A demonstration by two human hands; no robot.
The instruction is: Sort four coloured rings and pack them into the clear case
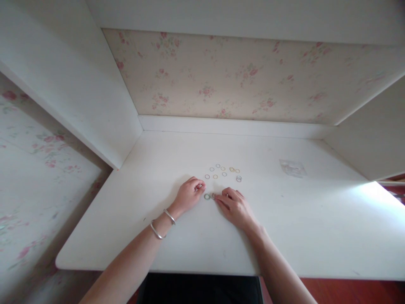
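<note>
My left hand (190,193) rests on the white desk with its fingers curled together; whatever they may hold is hidden. My right hand (234,207) reaches in from the other side, its thumb and fingertips closed on a small pale ring (213,196) at the desk surface. Touching or almost touching that one, a greenish ring (206,196) lies flat between the hands. Beyond the hands several thin rings are spread out: a pinkish ring (207,177), a yellow ring (232,169) and overlapping dark rings (238,179) among them. Their material is too small to tell.
A clear plastic bag (292,168) lies on the white desk (177,152) to the right. A side panel (91,93) rises at the left, and a low ledge (234,126) runs along the floral back wall. The desk's front edge is close to my body.
</note>
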